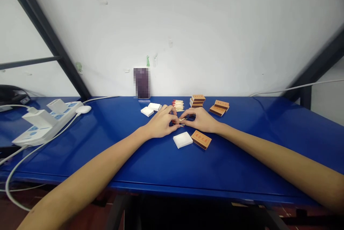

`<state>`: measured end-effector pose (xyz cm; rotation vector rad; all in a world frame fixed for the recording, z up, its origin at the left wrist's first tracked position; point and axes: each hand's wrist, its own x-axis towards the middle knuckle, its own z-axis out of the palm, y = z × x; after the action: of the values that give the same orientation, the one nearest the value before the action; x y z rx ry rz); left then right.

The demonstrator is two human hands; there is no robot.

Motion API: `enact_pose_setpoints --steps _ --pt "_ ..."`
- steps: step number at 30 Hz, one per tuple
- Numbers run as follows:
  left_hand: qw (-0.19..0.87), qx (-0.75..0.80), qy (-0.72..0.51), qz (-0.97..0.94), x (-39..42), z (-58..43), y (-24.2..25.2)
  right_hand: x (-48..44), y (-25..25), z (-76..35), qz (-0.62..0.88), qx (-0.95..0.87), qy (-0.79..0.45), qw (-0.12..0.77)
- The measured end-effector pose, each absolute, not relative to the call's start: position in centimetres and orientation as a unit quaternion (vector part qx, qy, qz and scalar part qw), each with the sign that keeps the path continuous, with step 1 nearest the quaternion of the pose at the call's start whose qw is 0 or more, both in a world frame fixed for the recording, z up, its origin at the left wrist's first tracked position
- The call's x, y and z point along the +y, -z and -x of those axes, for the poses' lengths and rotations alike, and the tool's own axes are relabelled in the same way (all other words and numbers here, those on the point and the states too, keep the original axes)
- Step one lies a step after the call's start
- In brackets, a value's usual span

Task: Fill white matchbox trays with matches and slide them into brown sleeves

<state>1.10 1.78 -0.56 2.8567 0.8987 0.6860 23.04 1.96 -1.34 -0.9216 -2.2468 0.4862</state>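
My left hand (162, 121) and my right hand (202, 119) meet over the blue table, fingertips curled inward from either side. Between them are a few loose matches (182, 119), partly hidden by the fingers. Both hands have thumb and fingers closed on these matches. Just behind lies a pile of red-tipped matches (177, 106). On the near side of my hands, a white matchbox tray (183, 139) lies beside an orange-brown matchbox sleeve (201, 139) with red print.
Two white trays (147, 111) lie left of the match pile. To its right are a stack of matchboxes (197, 100) and two more matchbox pieces (219, 108). A dark phone-like slab (142, 83) leans on the wall. A power strip (51, 126) with chargers and cables occupies the left.
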Motion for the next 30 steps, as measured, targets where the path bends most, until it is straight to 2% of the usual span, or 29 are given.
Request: enact_pose_setpoints --steps 13,30 --pt "0.018 0.292 -0.245 -0.924 1.57 -1.15 0.73 1.89 1.27 -23.17 0.333 -0.864 -0.187 0.327" --pt "0.023 0.261 -0.187 -0.947 1.58 -0.87 0.21 2.18 1.56 -22.99 0.343 -0.862 -0.176 0.330"
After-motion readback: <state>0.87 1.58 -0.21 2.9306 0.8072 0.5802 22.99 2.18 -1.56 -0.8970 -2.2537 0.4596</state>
